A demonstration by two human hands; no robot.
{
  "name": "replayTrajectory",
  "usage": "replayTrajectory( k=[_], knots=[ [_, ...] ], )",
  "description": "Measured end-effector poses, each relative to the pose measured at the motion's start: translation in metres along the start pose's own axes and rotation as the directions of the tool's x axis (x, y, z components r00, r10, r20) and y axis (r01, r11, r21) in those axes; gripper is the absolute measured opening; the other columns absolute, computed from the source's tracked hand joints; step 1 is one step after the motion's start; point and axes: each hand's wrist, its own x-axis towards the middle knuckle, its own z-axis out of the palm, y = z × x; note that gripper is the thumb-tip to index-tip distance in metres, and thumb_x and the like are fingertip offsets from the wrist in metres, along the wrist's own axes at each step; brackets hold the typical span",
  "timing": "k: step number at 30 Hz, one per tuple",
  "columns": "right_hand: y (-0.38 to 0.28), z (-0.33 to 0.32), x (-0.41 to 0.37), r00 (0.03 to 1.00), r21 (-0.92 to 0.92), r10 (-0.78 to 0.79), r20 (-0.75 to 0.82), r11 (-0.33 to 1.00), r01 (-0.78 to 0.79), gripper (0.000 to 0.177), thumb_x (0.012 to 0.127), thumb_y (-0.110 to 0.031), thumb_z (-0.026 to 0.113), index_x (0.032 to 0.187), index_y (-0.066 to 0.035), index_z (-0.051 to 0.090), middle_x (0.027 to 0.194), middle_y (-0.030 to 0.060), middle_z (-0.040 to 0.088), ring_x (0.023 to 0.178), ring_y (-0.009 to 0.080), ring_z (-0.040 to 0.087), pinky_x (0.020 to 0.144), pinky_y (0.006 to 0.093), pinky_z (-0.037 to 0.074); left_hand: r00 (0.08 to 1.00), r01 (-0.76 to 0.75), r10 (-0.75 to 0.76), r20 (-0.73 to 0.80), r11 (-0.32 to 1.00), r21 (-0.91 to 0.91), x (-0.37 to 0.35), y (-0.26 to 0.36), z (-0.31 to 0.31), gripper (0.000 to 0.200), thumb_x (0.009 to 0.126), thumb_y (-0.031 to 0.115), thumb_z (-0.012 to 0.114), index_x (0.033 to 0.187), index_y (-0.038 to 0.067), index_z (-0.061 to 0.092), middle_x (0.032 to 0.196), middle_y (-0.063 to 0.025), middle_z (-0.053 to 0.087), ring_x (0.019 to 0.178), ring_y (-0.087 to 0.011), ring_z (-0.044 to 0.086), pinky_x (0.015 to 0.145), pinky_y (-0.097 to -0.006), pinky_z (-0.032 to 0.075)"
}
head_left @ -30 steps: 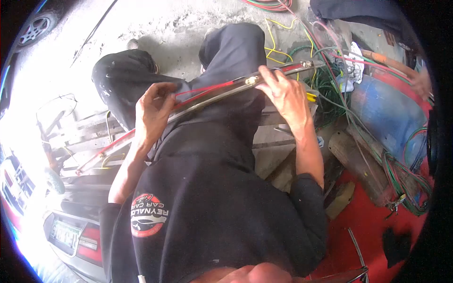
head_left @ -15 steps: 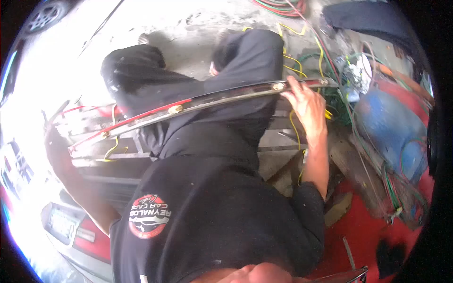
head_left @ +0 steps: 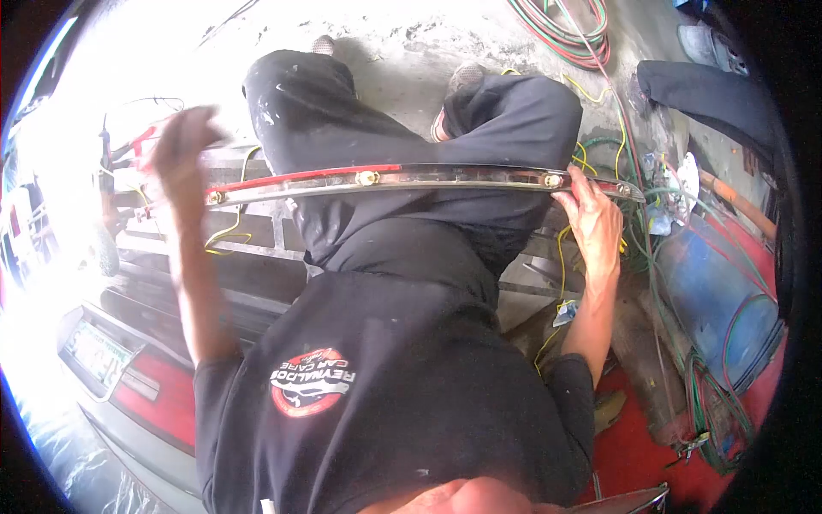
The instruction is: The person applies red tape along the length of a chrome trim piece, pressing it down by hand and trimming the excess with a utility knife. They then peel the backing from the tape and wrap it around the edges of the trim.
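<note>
A long, slightly curved car trim strip [head_left: 462, 177] with pale clips along it and a red band [head_left: 308, 176] on its left half lies across my thighs. My right hand [head_left: 593, 218] pinches it near its right end, thumb and fingers beside a clip. My left hand [head_left: 182, 154] is raised just above the strip's left end and smeared by motion. Whether its fingers hold anything cannot be made out. The strip's far left end fades into glare.
A slatted bench [head_left: 265, 231] is under me. To the right stand a blue container [head_left: 706, 283] and tangled hoses [head_left: 711, 385]; a coiled hose [head_left: 591, 38] lies on the floor ahead. Another person's leg [head_left: 702, 94] shows at upper right. A car tail light [head_left: 154, 394] is at lower left.
My left hand has moved up and to the right from beside the strip's left end. The strip has tipped closer to level, still in my right hand. The view has shifted.
</note>
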Motion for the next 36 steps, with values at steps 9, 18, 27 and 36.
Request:
replayTrajectory(
  k=[9,18,27,36],
  knots=[
    [-0.007,0.002,-0.006,0.998,-0.040,0.068,0.010,0.997,-0.068,0.048,0.092,-0.033,0.074,0.132,-0.010,0.062,0.104,0.0170,0.074,0.087,0.0392,0.072,0.071,0.0475,0.057,0.866,-0.246,0.159,0.474,0.961,0.127,0.016,0.053,0.179,0.043,0.094,0.012,0.075,0.135,0.005,0.064,0.102,-0.0079,0.074,0.079,-0.0109,0.067,0.077,-0.0269,0.057],
    [-0.003,0.000,-0.004,0.999,0.011,0.047,-0.004,0.999,-0.047,0.049,0.092,-0.034,0.074,0.132,-0.010,0.062,0.101,0.0181,0.074,0.084,0.0393,0.073,0.071,0.0477,0.057,0.800,-0.299,0.155,0.579,0.940,0.161,-0.013,0.061,0.152,0.030,0.092,0.016,0.076,0.119,0.004,0.071,0.106,-0.0043,0.069,0.089,-0.0114,0.064,0.077,-0.0290,0.055],
    [-0.014,0.003,-0.032,0.931,0.561,0.333,-0.148,0.803,-0.199,0.072,0.087,-0.019,0.084,0.151,-0.017,0.052,0.089,0.0092,0.072,0.074,0.0172,0.067,0.072,0.0317,0.056,0.619,-0.536,0.283,0.733,0.834,0.131,-0.058,0.059,0.143,0.061,0.080,0.018,0.086,0.135,0.006,0.063,0.120,-0.0154,0.064,0.110,-0.0300,0.064,0.094,-0.0402,0.053],
    [0.070,0.111,-0.150,0.322,0.580,0.871,-0.371,0.488,-0.652,0.036,0.094,-0.024,0.076,0.118,-0.001,0.062,0.099,0.0162,0.069,0.088,0.0277,0.067,0.082,0.0398,0.053,0.540,-0.660,0.421,0.729,0.749,0.056,-0.070,0.034,0.162,0.048,0.087,0.004,0.078,0.134,0.004,0.066,0.107,-0.0167,0.064,0.096,-0.0332,0.067,0.085,-0.0424,0.056]
  ],
)
